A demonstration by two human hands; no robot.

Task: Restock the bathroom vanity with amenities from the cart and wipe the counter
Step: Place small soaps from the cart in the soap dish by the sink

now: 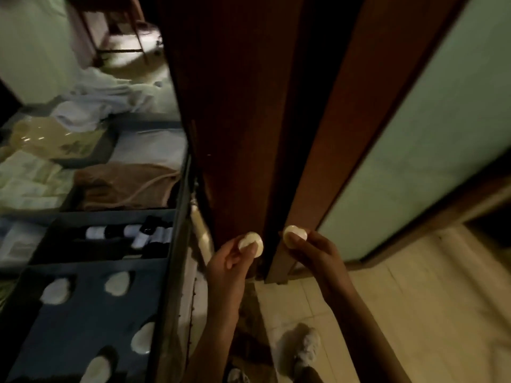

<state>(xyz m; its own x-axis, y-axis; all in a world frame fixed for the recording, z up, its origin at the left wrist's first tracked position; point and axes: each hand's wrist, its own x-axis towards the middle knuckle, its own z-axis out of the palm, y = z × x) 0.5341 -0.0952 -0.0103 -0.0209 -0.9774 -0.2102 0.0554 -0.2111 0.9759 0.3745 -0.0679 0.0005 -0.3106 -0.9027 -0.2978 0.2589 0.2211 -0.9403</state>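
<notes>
My left hand (231, 261) pinches a small round white soap (253, 243) between thumb and fingers. My right hand (315, 251) pinches a second round white soap (295, 234) the same way. Both hands are raised side by side in front of a dark wooden door frame (243, 134). To my left stands the cart (177, 244); its dark front tray (83, 313) holds several more round soaps (117, 283), and the tray behind holds small black-and-white bottles (138, 234).
Farther back on the cart lie a brown cloth bag (124, 183), folded white linen (149, 145) and paper packets (27, 178). A frosted glass door panel (428, 134) is at the right. Pale tiled floor (414, 313) and my shoes (307, 346) show below.
</notes>
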